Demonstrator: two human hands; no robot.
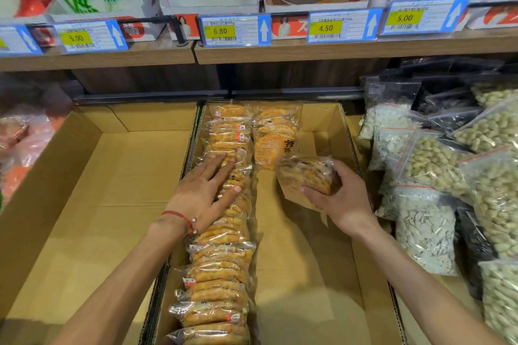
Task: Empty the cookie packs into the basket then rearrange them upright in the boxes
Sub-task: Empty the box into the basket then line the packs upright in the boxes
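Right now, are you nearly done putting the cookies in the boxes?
Not yet. Done: one long row stands upright in the right box. In hand: the right hand grips another pack near the short second row, while the left hand presses flat on the long row. Left: most of that second row, and the left box shows no cookies.

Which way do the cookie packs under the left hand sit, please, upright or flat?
Upright: cookie packs stand edge-on in a row beneath the left hand.
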